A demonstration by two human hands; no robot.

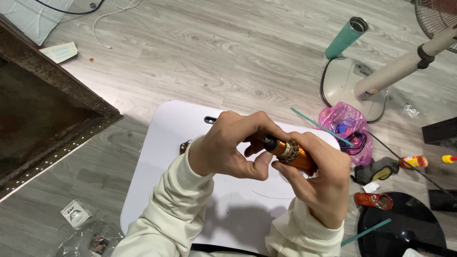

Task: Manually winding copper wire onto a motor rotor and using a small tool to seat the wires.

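The right hand held a copper rotor from below, above the white table. The left hand closed its fingers on the rotor's dark shaft end, so the rotor lay between both hands.

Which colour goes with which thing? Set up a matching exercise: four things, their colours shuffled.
Things:
1. tumbler
2. bag
3. motor part held in both hands
4. small table

Colours:
A. white
B. copper orange
C. teal
D. pink

Pairs: 1-C, 2-D, 3-B, 4-A
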